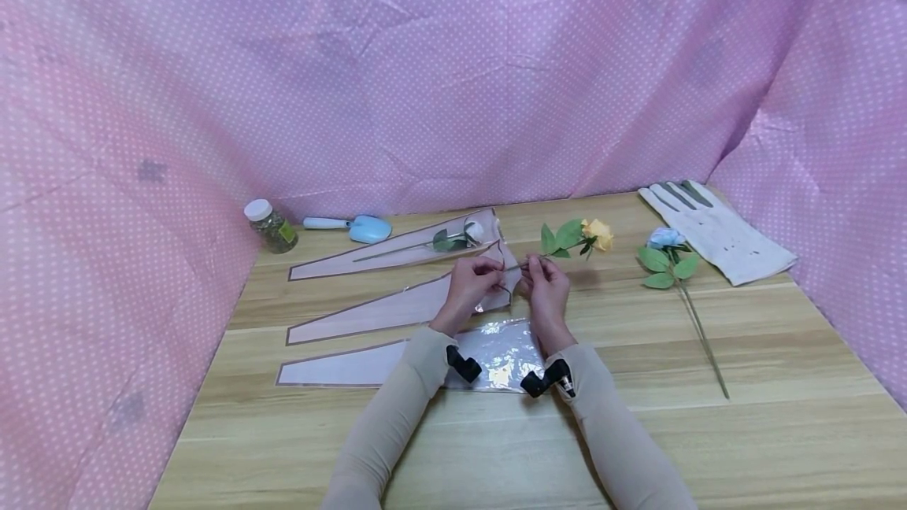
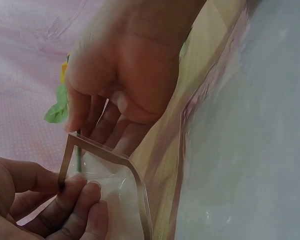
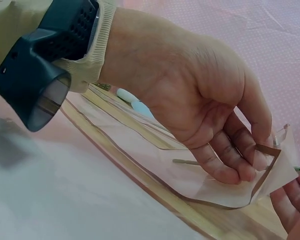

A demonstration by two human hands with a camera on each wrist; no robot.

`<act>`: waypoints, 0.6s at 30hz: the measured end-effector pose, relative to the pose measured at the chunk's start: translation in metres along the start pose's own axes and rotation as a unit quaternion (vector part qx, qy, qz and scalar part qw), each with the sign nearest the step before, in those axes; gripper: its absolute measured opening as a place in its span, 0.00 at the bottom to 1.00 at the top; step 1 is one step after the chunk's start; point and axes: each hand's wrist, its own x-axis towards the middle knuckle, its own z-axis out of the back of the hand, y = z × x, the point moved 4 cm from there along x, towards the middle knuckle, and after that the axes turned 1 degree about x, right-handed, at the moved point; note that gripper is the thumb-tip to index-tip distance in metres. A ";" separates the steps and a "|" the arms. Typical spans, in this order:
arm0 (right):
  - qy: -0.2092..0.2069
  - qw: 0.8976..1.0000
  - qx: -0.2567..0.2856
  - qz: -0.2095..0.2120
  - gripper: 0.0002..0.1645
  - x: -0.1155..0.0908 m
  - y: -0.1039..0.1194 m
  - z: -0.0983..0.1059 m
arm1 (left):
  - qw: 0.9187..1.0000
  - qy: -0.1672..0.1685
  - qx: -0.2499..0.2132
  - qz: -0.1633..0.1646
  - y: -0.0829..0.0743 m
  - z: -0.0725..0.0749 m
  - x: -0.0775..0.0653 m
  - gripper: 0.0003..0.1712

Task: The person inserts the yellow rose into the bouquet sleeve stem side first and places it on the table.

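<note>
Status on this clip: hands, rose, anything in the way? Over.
Left hand pinching middle sleeve at its mouth; right hand gripping yellow rose by stem. Stem end inside sleeve, bloom outside. No obstruction seen; blue rose apart, rightward.

My wood-grain tabletop (image 1: 786, 415): one lidded jar (image 1: 275, 230), blue trowel (image 1: 369, 229), three tapered sleeves (image 1: 386, 312), blue flower (image 1: 657, 260), white glove (image 1: 733, 241).

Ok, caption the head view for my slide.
Left hand pinches the mouth of the middle sleeve; right hand holds a yellow rose.
</note>
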 end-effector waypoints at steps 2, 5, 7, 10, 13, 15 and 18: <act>-0.001 1.000 -0.002 0.001 0.18 0.000 0.001 0.002 | 1.000 0.000 -0.004 -0.001 0.000 0.000 0.000 0.09; -0.004 1.000 0.012 0.015 0.11 0.001 0.002 0.005 | 1.000 0.004 -0.006 -0.009 0.000 0.000 0.000 0.09; -0.004 0.999 0.015 0.030 0.07 0.002 0.004 0.007 | 1.000 0.007 -0.007 -0.013 0.000 0.000 0.000 0.10; -0.003 0.999 0.018 0.048 0.04 0.003 0.005 0.009 | 1.000 0.009 -0.012 -0.011 0.000 0.001 0.001 0.10; 0.003 0.999 0.009 0.051 0.05 0.004 0.005 0.009 | 1.000 0.009 -0.017 -0.005 0.000 0.002 0.002 0.10; 0.008 0.999 -0.004 0.047 0.07 0.003 0.005 0.008 | 1.000 0.009 -0.018 -0.003 -0.001 0.001 0.002 0.11; 0.013 0.998 -0.046 0.047 0.07 0.001 0.005 0.006 | 1.000 0.011 -0.014 -0.006 -0.003 0.000 0.001 0.11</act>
